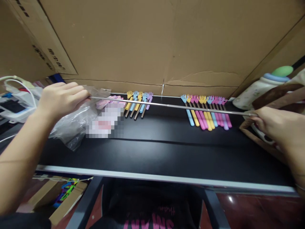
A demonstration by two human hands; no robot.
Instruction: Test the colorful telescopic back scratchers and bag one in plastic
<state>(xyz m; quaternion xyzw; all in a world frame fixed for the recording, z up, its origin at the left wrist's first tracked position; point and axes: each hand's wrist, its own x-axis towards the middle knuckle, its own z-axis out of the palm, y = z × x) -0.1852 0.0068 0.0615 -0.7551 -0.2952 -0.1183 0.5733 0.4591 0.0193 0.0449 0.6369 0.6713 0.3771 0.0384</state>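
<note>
A long thin metal rod [171,106] stretches across the black table [166,152], fully extended. My left hand [60,98] grips its left end, above a clear plastic bag [71,127]. My right hand [274,124] pinches its right end near the table's right side. Behind the rod lie two rows of small back scratchers with hand-shaped heads: a short group [138,103] with yellow, blue and purple heads near the middle, and a longer group [207,111] with blue, yellow, pink and purple handles to the right.
Large cardboard sheets [152,41] stand behind the table. A white bottle with a green cap [259,89] and a brown strap sit at the right. White cables and bags lie far left. An open box with coloured items [66,190] sits below the table's front edge.
</note>
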